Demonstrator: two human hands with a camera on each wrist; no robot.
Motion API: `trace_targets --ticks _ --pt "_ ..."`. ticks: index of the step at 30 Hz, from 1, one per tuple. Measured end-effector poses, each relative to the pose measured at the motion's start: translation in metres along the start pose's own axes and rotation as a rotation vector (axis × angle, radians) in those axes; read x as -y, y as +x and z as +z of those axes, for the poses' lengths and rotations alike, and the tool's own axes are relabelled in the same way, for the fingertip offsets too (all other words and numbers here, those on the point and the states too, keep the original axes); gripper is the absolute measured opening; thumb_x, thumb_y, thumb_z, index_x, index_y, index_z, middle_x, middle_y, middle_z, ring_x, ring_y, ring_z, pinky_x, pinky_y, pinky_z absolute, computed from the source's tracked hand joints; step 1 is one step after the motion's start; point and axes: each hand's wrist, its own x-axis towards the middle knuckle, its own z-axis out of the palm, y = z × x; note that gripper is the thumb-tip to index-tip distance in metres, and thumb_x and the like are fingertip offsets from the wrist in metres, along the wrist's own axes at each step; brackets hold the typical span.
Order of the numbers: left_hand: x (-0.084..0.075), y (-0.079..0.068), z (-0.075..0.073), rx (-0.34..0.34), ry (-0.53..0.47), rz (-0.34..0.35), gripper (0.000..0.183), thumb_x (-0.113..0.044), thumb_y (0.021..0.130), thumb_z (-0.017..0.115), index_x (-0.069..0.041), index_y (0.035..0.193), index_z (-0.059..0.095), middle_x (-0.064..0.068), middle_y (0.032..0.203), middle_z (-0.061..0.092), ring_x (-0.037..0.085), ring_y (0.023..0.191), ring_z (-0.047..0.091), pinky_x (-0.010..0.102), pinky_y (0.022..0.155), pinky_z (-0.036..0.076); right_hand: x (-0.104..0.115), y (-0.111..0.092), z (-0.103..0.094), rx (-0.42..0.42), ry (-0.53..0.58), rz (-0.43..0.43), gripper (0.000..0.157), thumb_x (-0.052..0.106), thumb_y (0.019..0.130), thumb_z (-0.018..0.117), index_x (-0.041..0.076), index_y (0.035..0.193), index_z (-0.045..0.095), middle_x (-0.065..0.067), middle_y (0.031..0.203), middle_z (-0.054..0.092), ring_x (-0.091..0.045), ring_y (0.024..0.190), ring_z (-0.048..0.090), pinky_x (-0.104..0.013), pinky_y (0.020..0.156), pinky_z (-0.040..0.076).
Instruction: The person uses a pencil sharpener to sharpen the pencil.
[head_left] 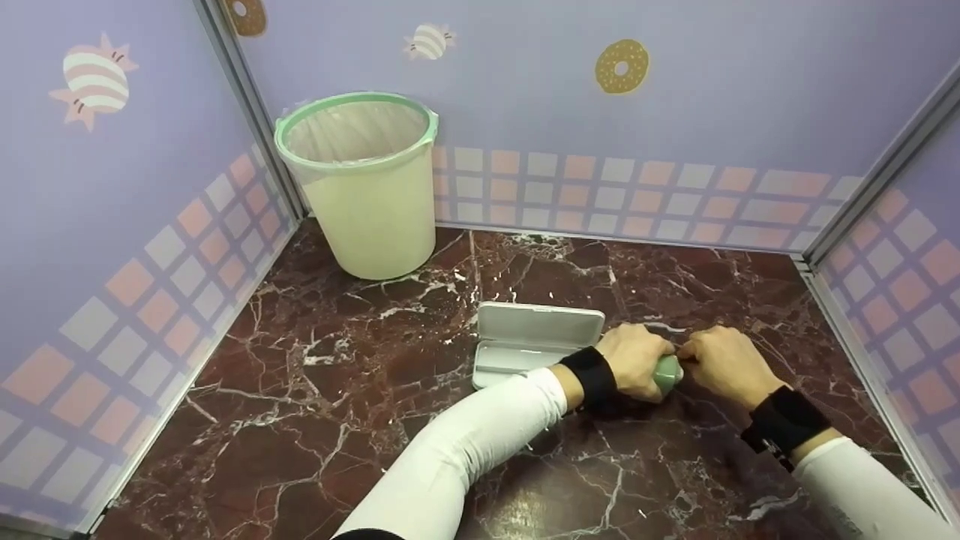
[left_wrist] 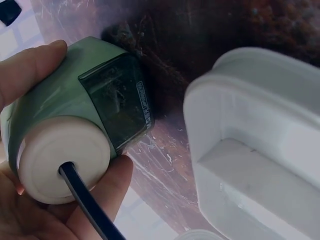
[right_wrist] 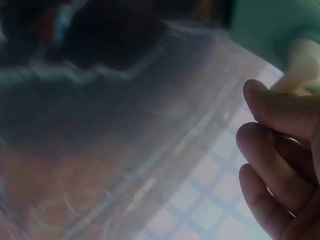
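A green pencil sharpener (left_wrist: 65,80) with a dark see-through shavings window is gripped by my left hand (head_left: 634,361). Out of the hole in its round cream face, on the side towards the left wrist camera, sticks a dark pencil (left_wrist: 87,200). My right hand (head_left: 726,364) is at the sharpener's other end, fingers curled against it. In the right wrist view the part it pinches is blurred and mostly hidden. Left of the hands, a white pencil case (head_left: 540,324) stands with its lid raised; my left forearm covers part of it.
A pale bin (head_left: 375,217) with a green rim and a clear liner stands at the back left. Small white crumbs lie on the dark red marbled surface (head_left: 360,360). Purple patterned panels (head_left: 525,97) enclose the back and both sides.
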Motion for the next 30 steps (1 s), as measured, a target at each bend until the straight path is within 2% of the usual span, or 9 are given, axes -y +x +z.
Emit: trace_targets --ticks 6,12,14,20,25,30 --pt "0.001 -0.001 -0.001 -0.023 0.013 -0.014 0.035 -0.051 0.076 0.092 -0.032 0.101 0.076 -0.016 0.086 0.071 0.01 0.082 0.068 0.03 0.067 0.056 0.004 -0.003 0.004 0.085 0.008 -0.003 0.034 -0.006 0.066 0.076 0.023 0.057 0.059 0.007 0.059 0.056 -0.016 0.053 0.052 -0.043 0.048 0.045" --pt "-0.002 -0.002 0.0 -0.031 0.018 -0.049 0.032 -0.049 0.076 0.091 -0.032 0.095 0.074 -0.015 0.085 0.069 0.011 0.079 0.066 0.03 0.066 0.056 0.002 -0.008 0.005 0.135 0.041 -0.01 0.04 -0.002 0.066 0.08 0.024 0.055 0.054 0.012 0.059 0.048 -0.008 0.055 0.041 -0.034 0.049 0.037" --pt "-0.003 -0.001 0.001 -0.026 0.022 -0.054 0.031 -0.049 0.076 0.091 -0.032 0.094 0.073 -0.014 0.085 0.069 0.011 0.079 0.065 0.03 0.066 0.056 0.002 -0.011 0.007 0.126 0.058 -0.024 0.042 0.0 0.066 0.085 0.026 0.054 0.054 0.014 0.059 0.048 -0.005 0.055 0.039 -0.032 0.05 0.037" --pt "-0.005 0.0 0.001 -0.015 0.03 -0.079 0.031 -0.048 0.076 0.09 -0.031 0.092 0.071 -0.013 0.085 0.067 0.012 0.078 0.064 0.031 0.064 0.055 0.007 -0.025 0.011 0.05 0.083 -0.133 0.044 0.006 0.069 0.094 0.027 0.059 0.057 0.017 0.061 0.051 0.001 0.057 0.037 -0.029 0.05 0.038" --pt "-0.006 0.0 0.001 -0.024 0.019 -0.079 0.03 -0.048 0.076 0.09 -0.031 0.093 0.073 -0.013 0.086 0.07 0.011 0.078 0.065 0.03 0.063 0.055 0.016 -0.034 0.004 0.066 0.084 -0.161 0.041 0.008 0.075 0.095 0.028 0.065 0.06 0.019 0.064 0.053 0.005 0.06 0.038 -0.025 0.052 0.035" --pt "-0.005 0.0 0.0 -0.018 0.026 -0.076 0.03 -0.047 0.076 0.09 -0.032 0.097 0.074 -0.013 0.088 0.069 0.01 0.08 0.065 0.03 0.064 0.056 0.025 -0.037 -0.013 0.094 0.075 -0.159 0.029 0.011 0.076 0.095 0.027 0.073 0.071 0.019 0.068 0.061 0.007 0.062 0.04 -0.024 0.054 0.035"
